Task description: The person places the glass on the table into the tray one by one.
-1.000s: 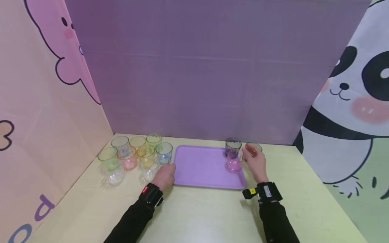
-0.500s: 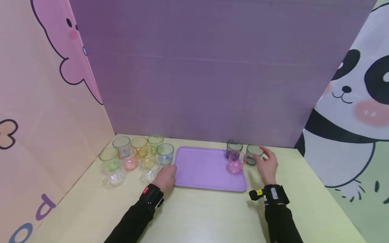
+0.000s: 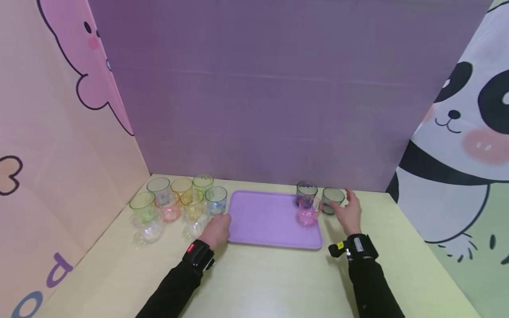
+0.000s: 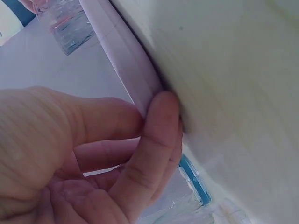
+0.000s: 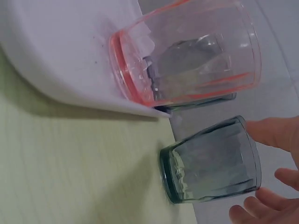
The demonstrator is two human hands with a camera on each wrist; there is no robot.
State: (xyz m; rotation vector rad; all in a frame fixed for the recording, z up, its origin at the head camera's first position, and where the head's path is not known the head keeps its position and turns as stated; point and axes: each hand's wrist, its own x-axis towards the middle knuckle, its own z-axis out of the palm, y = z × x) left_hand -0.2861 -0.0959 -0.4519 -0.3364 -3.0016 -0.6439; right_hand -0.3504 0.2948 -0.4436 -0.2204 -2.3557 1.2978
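Observation:
My left hand [image 3: 216, 232] pinches the left rim of a purple tray [image 3: 266, 221] between thumb and fingers; the left wrist view shows the tray's edge [image 4: 133, 65] in this grip. On the right part of the tray stand a pink glass [image 3: 307, 217] and, behind it, a dark grey glass [image 3: 306, 190]. Just right of the tray, a grey-green glass [image 3: 330, 201] stands upright on the table. My right hand [image 3: 350, 216] is at that glass's rim, thumb and fingers spread on different sides of it. In the right wrist view the glass [image 5: 210, 163] still rests on the table.
Several coloured glasses crowd the table left of the tray, among them a blue glass [image 3: 216, 201], a yellow glass [image 3: 192, 205], a red-rimmed glass [image 3: 169, 210] and a green glass [image 3: 143, 207]. A purple backdrop [image 3: 254, 97] rises behind the table.
My right hand has moved right from beside the pink glass to the grey-green glass, and its thumb and fingers have spread. My left hand stays on the tray's rim.

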